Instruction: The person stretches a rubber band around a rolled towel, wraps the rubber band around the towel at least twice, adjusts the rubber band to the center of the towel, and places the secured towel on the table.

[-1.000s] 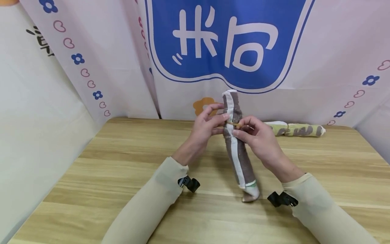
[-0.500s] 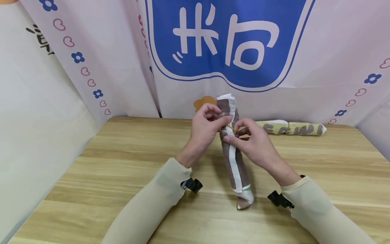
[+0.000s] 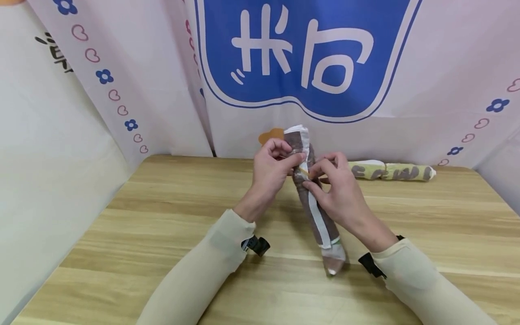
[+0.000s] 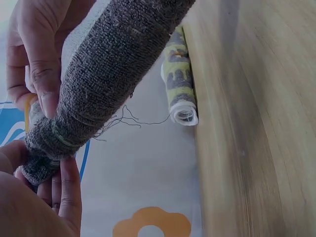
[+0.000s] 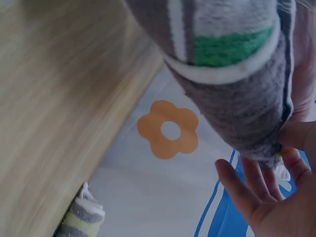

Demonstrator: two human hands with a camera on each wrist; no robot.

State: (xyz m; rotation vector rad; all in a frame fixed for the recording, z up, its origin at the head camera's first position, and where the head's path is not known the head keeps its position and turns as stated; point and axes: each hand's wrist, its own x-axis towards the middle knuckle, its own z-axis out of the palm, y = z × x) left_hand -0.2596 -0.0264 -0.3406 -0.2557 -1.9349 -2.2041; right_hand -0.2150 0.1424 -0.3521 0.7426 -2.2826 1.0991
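A rolled grey-brown towel (image 3: 307, 207) with a white edge strip is held above the table, its lower end tilted toward the person. My left hand (image 3: 270, 169) grips it near the upper end, thumb in front and fingers behind. A yellow rubber band (image 3: 304, 172) crosses the roll there, and my right hand (image 3: 341, 189) pinches it between thumb and fingers. In the left wrist view, the rubber band (image 4: 27, 116) stretches out from the roll, and loose threads (image 4: 129, 118) hang off the towel. The right wrist view shows the end with a green stripe (image 5: 232, 48).
Behind the right hand, a second rolled towel (image 3: 394, 172), yellow-green with grey patches, lies along the table's back edge. The wooden table (image 3: 162, 253) meets a printed cloth backdrop (image 3: 170, 113). Both sleeves carry a black wrist camera (image 3: 257, 246).
The roll's upper end has shifted left and slightly down, and both hands have moved with it. The right fingers have drawn the rubber band lower along the roll.
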